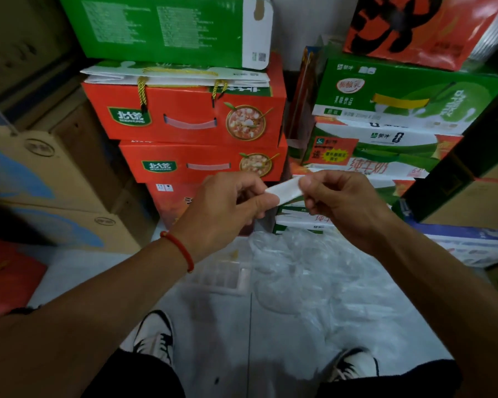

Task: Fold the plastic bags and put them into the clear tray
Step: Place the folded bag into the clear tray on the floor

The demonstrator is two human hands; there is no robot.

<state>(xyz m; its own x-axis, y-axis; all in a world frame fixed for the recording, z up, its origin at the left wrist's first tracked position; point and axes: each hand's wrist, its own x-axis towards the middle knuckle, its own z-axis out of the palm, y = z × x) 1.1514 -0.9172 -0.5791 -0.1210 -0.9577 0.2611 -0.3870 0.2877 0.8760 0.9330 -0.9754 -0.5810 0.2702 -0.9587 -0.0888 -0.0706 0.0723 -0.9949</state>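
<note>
Folded into a narrow white plastic strip, a plastic bag (285, 190) sits pinched between two hands at the centre of the head view, raised in front of stacked cartons. The left hand (227, 202) grips the strip's 9 o'clock end between thumb and curled fingers; a red bead bracelet (179, 249) circles that wrist. The right hand (338, 198) pinches the 3 o'clock end, fingers curled round it. Below the hands, toward 6 o'clock, a clear compartmented plastic tray (222, 278) lies on the pale tiled floor (104, 265), its contents too blurred to tell. Just beside the tray, at its 3 o'clock side, spreads a loose heap of crumpled clear plastic bags (308, 271). Two black-and-white sneakers (156, 336) show at 6 o'clock under dark shorts. At 12 o'clock, red cardboard gift boxes (184, 116) with carry handles stand stacked, a green carton (161, 27) on top. Green-and-white milk cartons (400, 96) pile at 2 o'clock, and brown cardboard boxes (55, 179) with blue print stand at 9 o'clock.
</note>
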